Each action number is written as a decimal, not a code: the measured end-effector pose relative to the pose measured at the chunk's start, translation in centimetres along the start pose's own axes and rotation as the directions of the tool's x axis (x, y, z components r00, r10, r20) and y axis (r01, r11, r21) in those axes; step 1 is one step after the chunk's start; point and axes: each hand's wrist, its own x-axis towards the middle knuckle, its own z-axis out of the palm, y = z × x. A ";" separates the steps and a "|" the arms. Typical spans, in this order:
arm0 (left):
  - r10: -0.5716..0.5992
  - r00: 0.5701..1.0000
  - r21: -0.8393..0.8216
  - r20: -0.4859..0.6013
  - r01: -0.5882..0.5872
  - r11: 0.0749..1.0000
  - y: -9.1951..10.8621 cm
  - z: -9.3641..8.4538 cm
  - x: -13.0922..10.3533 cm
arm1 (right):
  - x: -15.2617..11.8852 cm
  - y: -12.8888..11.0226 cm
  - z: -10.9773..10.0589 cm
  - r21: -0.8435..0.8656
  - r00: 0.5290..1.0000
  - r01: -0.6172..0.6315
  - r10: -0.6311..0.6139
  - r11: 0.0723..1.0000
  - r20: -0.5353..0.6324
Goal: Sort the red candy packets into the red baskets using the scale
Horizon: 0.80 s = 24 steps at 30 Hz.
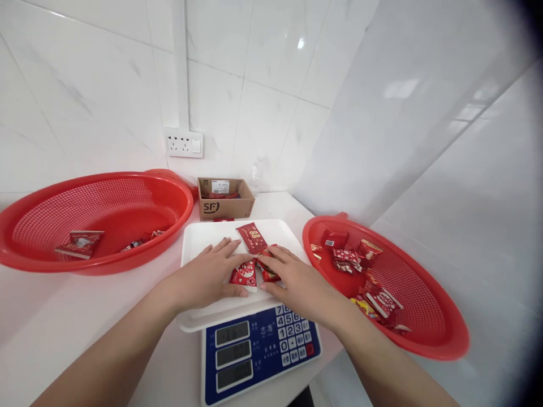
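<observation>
A white weighing tray (203, 237) tops the blue digital scale (263, 350). My left hand (207, 277) rests over its left side, fingers stretched and thumb apart, touching a red-and-white snack packet (245, 275). From the right, my right hand (297, 277) reaches in with fingers apart, its fingertips over a shiny red packet (267, 272) that they partly cover. The two packets lie side by side between my hands. Just beyond them is a flat dark red packet (251, 237) with gold print. Figures on the scale's displays are too faint to read surely.
At left stands a large red plastic basket (106, 183) with a few packets. Another red basket (441, 305) on the right holds several snack packets. A cardboard box (231, 210) with red packets sits behind the tray, before a tiled wall with a power socket (184, 142).
</observation>
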 end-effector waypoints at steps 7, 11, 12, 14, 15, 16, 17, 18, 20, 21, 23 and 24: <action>-0.036 0.999 -0.021 -0.034 0.035 0.999 -0.1 0.0 -0.1 | -0.1 -0.3 -0.7 -0.020 1.000 0.005 -0.005 1.000 0.001; -0.014 0.999 -0.028 -0.047 0.012 1.000 -0.3 0.1 0.0 | 0.3 0.0 -0.7 0.065 0.998 0.020 -0.016 0.998 -0.062; -0.012 0.999 -0.021 -0.049 0.011 1.000 -0.2 0.1 0.0 | 0.5 0.2 -0.6 0.091 0.996 0.011 -0.003 0.996 -0.087; -0.013 0.999 -0.009 -0.045 0.013 1.000 0.0 0.1 0.1 | 0.9 0.6 -0.5 0.156 0.992 0.003 0.017 0.988 -0.128; -0.010 0.999 -0.007 -0.035 0.010 1.000 0.1 0.1 0.1 | 1.1 0.8 -0.5 0.193 0.989 0.012 0.016 0.981 -0.146; 0.002 1.000 -0.007 -0.019 -0.003 1.000 0.3 0.1 0.1 | 1.3 1.0 -0.5 0.232 0.987 0.032 0.006 0.972 -0.161; 0.021 1.000 -0.006 0.000 -0.021 1.000 0.4 0.2 0.1 | 1.5 1.2 -0.6 0.267 0.984 0.053 -0.006 0.962 -0.175; 0.042 0.999 -0.004 0.021 -0.042 0.999 0.5 0.2 0.1 | 1.7 1.3 -0.6 0.293 0.982 0.070 -0.015 0.953 -0.186; 0.077 0.995 0.000 0.057 -0.077 0.997 0.6 0.3 0.1 | 2.2 1.4 -0.7 0.304 0.980 0.084 -0.024 0.949 -0.196; 0.084 0.994 0.003 0.070 -0.084 0.996 0.6 0.4 0.1 | 2.7 1.4 -0.6 0.285 0.980 0.083 -0.027 0.955 -0.195; 0.083 0.994 0.007 0.076 -0.084 0.996 0.5 0.6 0.2 | 3.7 1.4 -0.5 0.220 0.982 0.086 -0.046 0.972 -0.182; 0.080 0.994 0.007 0.072 -0.081 0.997 0.4 0.7 0.2 | 4.4 1.3 -0.4 0.190 0.984 0.097 -0.065 0.977 -0.168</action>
